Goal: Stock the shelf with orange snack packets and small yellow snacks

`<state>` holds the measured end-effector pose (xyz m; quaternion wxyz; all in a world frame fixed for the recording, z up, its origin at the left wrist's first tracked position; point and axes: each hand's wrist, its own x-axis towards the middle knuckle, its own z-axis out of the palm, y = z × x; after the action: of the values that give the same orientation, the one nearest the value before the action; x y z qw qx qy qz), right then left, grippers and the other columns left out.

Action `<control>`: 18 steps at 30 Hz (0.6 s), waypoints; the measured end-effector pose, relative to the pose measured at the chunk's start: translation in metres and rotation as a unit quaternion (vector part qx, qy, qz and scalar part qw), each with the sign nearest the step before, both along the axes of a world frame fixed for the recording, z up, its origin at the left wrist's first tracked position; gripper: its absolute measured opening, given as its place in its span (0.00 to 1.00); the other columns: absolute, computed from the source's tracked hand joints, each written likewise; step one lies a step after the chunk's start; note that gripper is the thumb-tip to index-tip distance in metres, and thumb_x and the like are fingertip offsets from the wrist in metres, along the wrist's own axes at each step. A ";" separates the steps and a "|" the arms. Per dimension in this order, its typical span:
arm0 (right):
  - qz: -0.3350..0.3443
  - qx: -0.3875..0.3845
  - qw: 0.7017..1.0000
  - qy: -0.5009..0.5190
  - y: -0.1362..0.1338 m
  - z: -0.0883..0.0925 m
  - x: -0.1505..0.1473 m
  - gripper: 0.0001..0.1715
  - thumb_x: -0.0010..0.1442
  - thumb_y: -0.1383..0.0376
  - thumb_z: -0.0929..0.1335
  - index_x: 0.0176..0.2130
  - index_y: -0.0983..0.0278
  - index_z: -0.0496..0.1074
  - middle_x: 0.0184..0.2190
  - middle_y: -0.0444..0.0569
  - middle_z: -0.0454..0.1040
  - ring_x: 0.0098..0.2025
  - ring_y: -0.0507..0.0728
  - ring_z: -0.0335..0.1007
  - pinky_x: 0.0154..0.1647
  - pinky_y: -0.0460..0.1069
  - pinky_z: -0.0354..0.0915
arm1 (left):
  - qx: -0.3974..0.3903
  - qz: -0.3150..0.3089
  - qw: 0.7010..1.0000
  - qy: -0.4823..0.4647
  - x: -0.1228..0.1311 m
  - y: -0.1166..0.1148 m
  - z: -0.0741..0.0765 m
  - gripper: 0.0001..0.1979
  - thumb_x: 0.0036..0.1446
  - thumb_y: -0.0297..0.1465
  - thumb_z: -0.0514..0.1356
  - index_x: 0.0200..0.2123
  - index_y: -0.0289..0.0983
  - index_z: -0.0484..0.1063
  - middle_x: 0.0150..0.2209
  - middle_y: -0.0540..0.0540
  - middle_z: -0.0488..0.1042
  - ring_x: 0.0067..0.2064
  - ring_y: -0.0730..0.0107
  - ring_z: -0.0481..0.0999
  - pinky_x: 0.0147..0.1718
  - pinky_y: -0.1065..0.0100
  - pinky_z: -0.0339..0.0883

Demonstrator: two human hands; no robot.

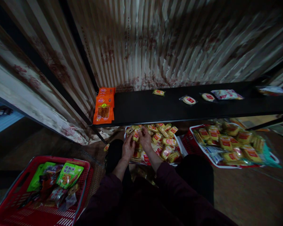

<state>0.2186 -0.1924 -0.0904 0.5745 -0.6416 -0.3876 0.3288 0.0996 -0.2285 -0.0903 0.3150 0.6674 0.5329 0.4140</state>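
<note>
Between my two hands is a small yellow wrapped snack packet [136, 135] with a red-and-white label. My left hand [128, 148] grips its left side with bent fingers. On the other side, the thumb and fingers of my right hand [145, 140] close in against the packet; their exact contact is dim. Both hands are over a white-rimmed basket [180, 147] heaped with similar yellow snack packets [169, 142]. My forearms and knees hide the near part of this basket.
A black shelf [136, 108] crosses just beyond my hands, bearing orange snack bags [104, 106] and several scattered packets. A second filled basket [217, 162] stands right. A red basket [85, 164] of mixed snacks sits left. One packet [106, 147] lies on the floor.
</note>
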 end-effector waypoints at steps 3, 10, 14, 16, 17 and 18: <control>0.008 -0.003 1.000 -0.023 -0.003 -0.001 0.002 0.33 0.55 0.53 0.65 0.56 0.65 0.65 0.40 0.52 0.76 0.43 0.59 0.71 0.49 0.57 0.66 | 0.011 -0.003 1.000 0.008 0.000 -0.002 -0.001 0.21 0.57 0.27 0.52 0.54 0.39 0.66 0.53 0.42 0.72 0.55 0.63 0.70 0.57 0.56 0.62; 0.035 0.006 0.999 -0.023 -0.015 -0.004 0.000 0.33 0.57 0.56 0.64 0.60 0.63 0.61 0.46 0.53 0.75 0.48 0.59 0.71 0.52 0.57 0.65 | 0.032 0.000 0.999 0.009 0.000 -0.001 0.000 0.19 0.57 0.27 0.52 0.52 0.38 0.68 0.51 0.41 0.73 0.54 0.64 0.71 0.56 0.57 0.63; 0.054 0.006 0.998 -0.024 -0.022 -0.007 -0.006 0.34 0.56 0.58 0.64 0.61 0.62 0.59 0.49 0.53 0.73 0.51 0.58 0.70 0.53 0.57 0.65 | 0.032 -0.001 0.999 0.002 0.000 -0.001 0.005 0.18 0.57 0.27 0.52 0.51 0.37 0.68 0.51 0.40 0.73 0.54 0.63 0.71 0.56 0.56 0.63; 0.055 0.008 0.998 -0.017 -0.024 -0.008 -0.008 0.34 0.56 0.59 0.64 0.60 0.62 0.59 0.50 0.54 0.73 0.51 0.59 0.69 0.54 0.57 0.65 | 0.030 -0.005 1.000 0.001 0.000 -0.001 0.007 0.19 0.57 0.26 0.51 0.52 0.38 0.68 0.51 0.41 0.73 0.54 0.63 0.71 0.56 0.56 0.63; 0.052 0.008 0.999 -0.012 -0.024 -0.008 -0.008 0.34 0.56 0.59 0.64 0.60 0.62 0.59 0.50 0.54 0.73 0.52 0.59 0.69 0.54 0.57 0.65 | 0.030 -0.008 1.000 0.002 0.000 -0.001 0.008 0.19 0.57 0.26 0.52 0.52 0.38 0.68 0.51 0.41 0.73 0.54 0.63 0.70 0.56 0.56 0.63; 0.049 0.008 0.999 -0.006 -0.025 -0.008 -0.008 0.34 0.55 0.59 0.64 0.60 0.62 0.59 0.50 0.54 0.73 0.51 0.59 0.69 0.54 0.58 0.65 | 0.030 -0.012 0.999 0.002 0.001 0.000 0.009 0.20 0.56 0.26 0.52 0.53 0.38 0.67 0.51 0.41 0.72 0.55 0.63 0.70 0.57 0.56 0.63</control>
<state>0.2103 -0.2172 -0.0988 0.5606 -0.6192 -0.4244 0.3497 0.1002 -0.2289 -0.0812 0.2988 0.6840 0.5126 0.4244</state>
